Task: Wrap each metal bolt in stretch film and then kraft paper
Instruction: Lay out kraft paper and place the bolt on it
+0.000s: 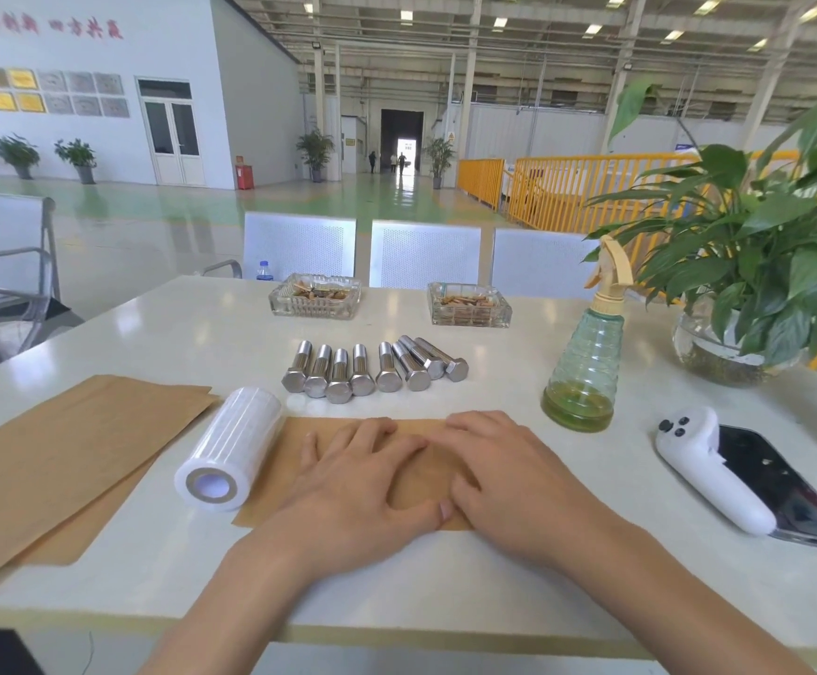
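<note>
One head-worn camera looks forward and down, close over the table [445, 577].

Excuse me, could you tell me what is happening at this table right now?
A person is getting set to wrap bolts. Both hands, left hand and right hand, rest flat on a kraft paper sheet laid on the white table. Eight bare metal bolts lie in a row just beyond the sheet, none wrapped yet. A stretch film roll lies to the left, beside a stack of more kraft paper.
</note>
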